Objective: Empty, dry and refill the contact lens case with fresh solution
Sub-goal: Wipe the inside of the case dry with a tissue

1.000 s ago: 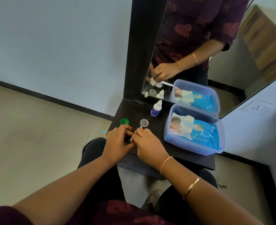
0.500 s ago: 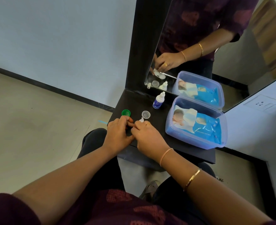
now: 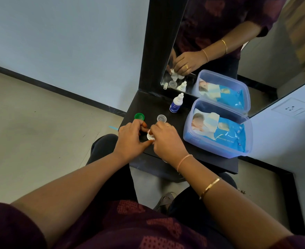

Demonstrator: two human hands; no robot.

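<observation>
she sits at a narrow black shelf [image 3: 211, 161] under a mirror [image 3: 255, 56], both hands drawn together over its front edge. the left hand [image 3: 130, 139] and the right hand [image 3: 166, 141] are curled in on a small white bundle [image 3: 150, 136] pinched between their fingertips, held just above the shelf. from here it looks like tissue pressed onto the contact lens case, though the fingers hide most of it and i cannot tell case from tissue. in the mirror the same fingers show closed on crumpled white paper. the two lids are off: a green cap [image 3: 139, 116] lies just beyond the left fingers, and a clear cap [image 3: 161, 118] lies just beyond the right ones, the two caps apart from each other. further back, near the mirror, the solution bottle [image 3: 176, 105] stands upright, white with a blue label. on the right side of the shelf sits an open, blue-tinted plastic box [image 3: 198, 141] with a blue pack of wet wipes [image 3: 227, 130] lying inside it. thin bangles circle the right forearm. a wall socket [image 3: 291, 109] is on the wall past the box.
</observation>
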